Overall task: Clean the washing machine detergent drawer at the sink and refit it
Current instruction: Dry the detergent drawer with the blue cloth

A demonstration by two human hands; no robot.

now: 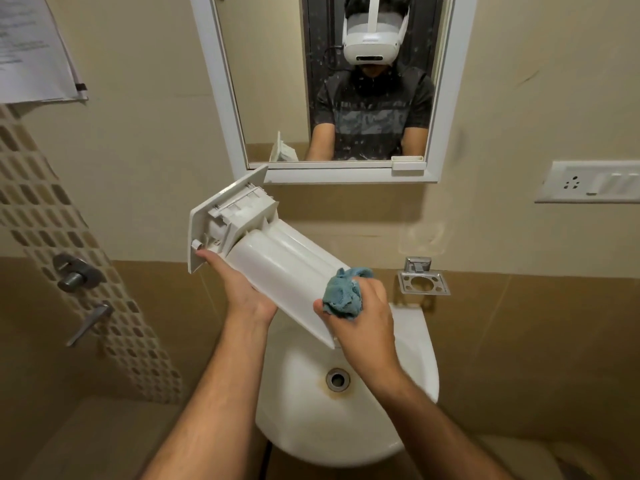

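The white detergent drawer [277, 258] is held above the white sink [412, 358], upside down and tilted, its flat front panel up at the left. My left hand [242, 289] grips it from below near the front panel. My right hand [360, 306] presses a crumpled blue cloth [341, 292] against the drawer's rounded underside near its rear end. The drain [337, 378] shows in the basin below, with a rusty stain around it.
A white-framed mirror [446, 98] hangs on the wall above the sink. A metal soap holder [423, 282] is fixed at the right, a socket plate [588, 181] farther right. Metal tap handles [74, 275] and a lever [90, 323] stick out of the left wall.
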